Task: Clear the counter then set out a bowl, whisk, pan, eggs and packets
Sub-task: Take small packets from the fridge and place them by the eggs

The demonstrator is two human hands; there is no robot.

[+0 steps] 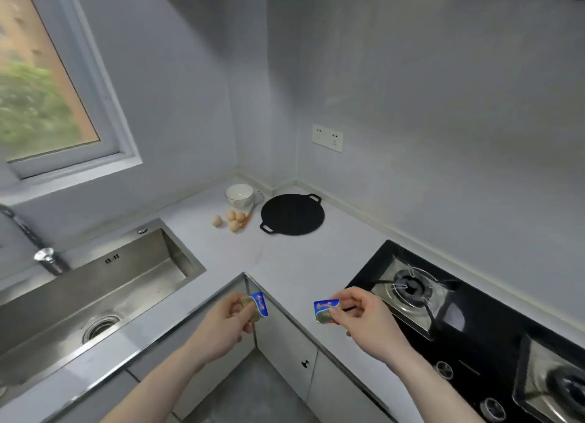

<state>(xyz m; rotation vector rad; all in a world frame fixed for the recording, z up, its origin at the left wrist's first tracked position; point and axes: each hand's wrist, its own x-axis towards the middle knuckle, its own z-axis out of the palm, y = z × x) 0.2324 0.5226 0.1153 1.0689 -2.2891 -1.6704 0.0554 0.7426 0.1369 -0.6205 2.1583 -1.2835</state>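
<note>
My left hand [226, 323] pinches a small blue and gold packet [257, 305] above the counter's inner corner. My right hand [364, 318] pinches a second blue and gold packet [326, 310] near the hob. Far back in the corner of the counter [285, 258] stands a white bowl with a handle [239, 194]. A whisk with an orange handle [248, 217] lies beside it, its wires hard to make out. Several eggs [232, 221] lie loose in front of the bowl. A flat black pan with two handles [292, 214] rests to their right.
A steel sink [104, 283] with a tap [47, 259] fills the left side. A black gas hob with two burners [411, 288] takes up the right. A wall socket [327, 137] is above the pan. Cabinet doors [285, 340] are below the counter corner.
</note>
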